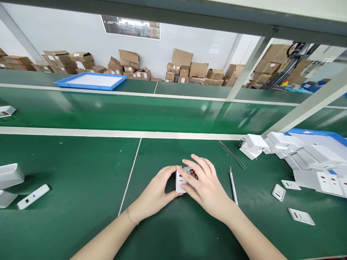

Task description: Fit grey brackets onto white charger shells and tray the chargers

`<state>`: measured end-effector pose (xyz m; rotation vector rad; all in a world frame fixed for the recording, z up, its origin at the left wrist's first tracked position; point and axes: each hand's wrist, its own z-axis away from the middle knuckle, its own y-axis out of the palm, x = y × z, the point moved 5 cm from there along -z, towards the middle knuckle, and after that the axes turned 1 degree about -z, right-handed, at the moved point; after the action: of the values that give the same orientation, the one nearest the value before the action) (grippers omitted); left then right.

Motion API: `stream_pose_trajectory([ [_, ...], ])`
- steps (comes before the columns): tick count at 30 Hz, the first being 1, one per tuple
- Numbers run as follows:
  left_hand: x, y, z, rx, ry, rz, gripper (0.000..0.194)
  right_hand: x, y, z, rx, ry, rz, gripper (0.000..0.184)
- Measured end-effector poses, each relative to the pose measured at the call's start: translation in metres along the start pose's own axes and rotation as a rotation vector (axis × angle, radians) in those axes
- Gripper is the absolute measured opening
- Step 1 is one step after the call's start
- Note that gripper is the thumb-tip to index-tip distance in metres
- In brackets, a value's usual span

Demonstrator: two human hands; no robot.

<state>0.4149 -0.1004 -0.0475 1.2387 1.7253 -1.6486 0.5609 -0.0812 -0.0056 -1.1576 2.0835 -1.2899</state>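
Over the green bench I hold a small white charger (180, 183) with port slots, one of them red, in its face. My left hand (155, 191) grips it from the left, thumb below and fingertips at its top edge. From the right, my right hand (210, 189) pinches it with thumb and index finger, while its other fingers are raised and spread. Behind the face, under my right fingers, an opening shows dark and metallic inner parts (193, 173); the rest is hidden by my hand.
Tweezers (232, 154) and a white pen-like tool (233, 186) lie to the right. Beyond are loose white faceplates (290, 185) and stacked white chargers (311, 159) by a blue-rimmed tray (320, 133). White housings (11, 175) and a long faceplate (34, 196) lie left. A slanting post (303, 108) rises at right.
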Motion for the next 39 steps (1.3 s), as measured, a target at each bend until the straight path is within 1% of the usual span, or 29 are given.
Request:
stream_pose_trajectory([
  [2,0.001,0.000,0.000,-0.004,0.013,-0.017,0.049,0.011,0.005,0.005,-0.030,-0.048,0.134,0.036],
  [4,0.001,0.001,0.001,0.003,0.042,-0.036,0.048,0.024,0.006,0.014,-0.035,-0.060,0.189,0.039],
  [6,0.001,0.003,0.002,0.015,0.073,-0.062,0.049,0.036,0.002,0.027,0.023,-0.141,0.135,0.040],
  [7,0.001,0.004,0.003,0.014,0.083,-0.082,0.050,0.039,-0.004,0.037,0.057,-0.192,0.077,0.040],
  [8,0.002,0.005,0.004,0.006,0.087,-0.108,0.051,0.035,-0.013,0.047,0.077,-0.209,0.016,0.037],
  [9,0.003,0.006,0.004,-0.005,0.084,-0.140,0.052,0.024,-0.025,0.058,0.069,-0.166,-0.036,0.035],
  [10,0.004,0.006,0.004,-0.018,0.079,-0.172,0.054,0.005,-0.039,0.070,0.029,-0.051,-0.066,0.033],
  [11,0.006,0.007,0.004,-0.031,0.073,-0.201,0.057,-0.021,-0.056,0.085,-0.030,0.127,-0.066,0.034],
  [12,0.007,0.008,0.004,-0.038,0.072,-0.223,0.060,-0.052,-0.073,0.103,-0.098,0.345,-0.043,0.035],
  [13,0.008,0.010,0.003,-0.039,0.074,-0.235,0.064,-0.082,-0.087,0.123,-0.101,0.542,0.004,0.037],
  [14,0.009,0.011,0.002,-0.031,0.075,-0.241,0.066,-0.108,-0.097,0.143,-0.043,0.685,0.070,0.040],
  [16,0.009,0.015,-0.001,-0.007,0.064,-0.238,0.067,-0.151,-0.106,0.177,0.151,0.906,0.151,0.050],
  [17,0.008,0.016,-0.003,0.006,0.046,-0.230,0.066,-0.166,-0.105,0.189,0.247,0.962,0.154,0.056],
  [18,0.007,0.017,-0.004,0.015,0.024,-0.219,0.066,-0.176,-0.103,0.198,0.325,0.989,0.136,0.061],
  [19,0.005,0.017,-0.006,0.019,0.001,-0.205,0.066,-0.182,-0.100,0.202,0.374,0.990,0.106,0.064],
  [21,0.001,0.017,-0.009,0.015,-0.024,-0.176,0.068,-0.186,-0.093,0.203,0.401,0.948,0.051,0.066],
  [23,-0.004,0.018,-0.012,0.008,-0.022,-0.156,0.072,-0.187,-0.090,0.201,0.373,0.926,0.019,0.065],
  [25,-0.008,0.019,-0.014,-0.002,-0.011,-0.146,0.076,-0.190,-0.090,0.202,0.313,0.969,-0.045,0.062],
  [26,-0.008,0.020,-0.014,-0.009,-0.006,-0.142,0.077,-0.193,-0.091,0.204,0.263,1.017,-0.092,0.061],
  [28,-0.009,0.022,-0.015,-0.019,-0.003,-0.129,0.079,-0.201,-0.093,0.207,0.110,1.120,-0.204,0.057],
  [30,-0.008,0.025,-0.015,-0.023,-0.010,-0.111,0.078,-0.207,-0.093,0.206,-0.031,1.165,-0.333,0.052],
  [31,-0.007,0.026,-0.016,-0.026,-0.016,-0.100,0.078,-0.208,-0.092,0.203,-0.070,1.163,-0.389,0.051],
  [33,-0.006,0.027,-0.016,-0.034,-0.031,-0.075,0.076,-0.207,-0.087,0.193,-0.079,1.150,-0.464,0.050],
  [37,-0.004,0.029,-0.014,-0.058,-0.067,-0.020,0.073,-0.205,-0.074,0.176,-0.039,1.215,-0.442,0.053],
  [39,-0.003,0.029,-0.013,-0.074,-0.067,-0.006,0.072,-0.205,-0.069,0.170,-0.040,1.211,-0.451,0.053],
])
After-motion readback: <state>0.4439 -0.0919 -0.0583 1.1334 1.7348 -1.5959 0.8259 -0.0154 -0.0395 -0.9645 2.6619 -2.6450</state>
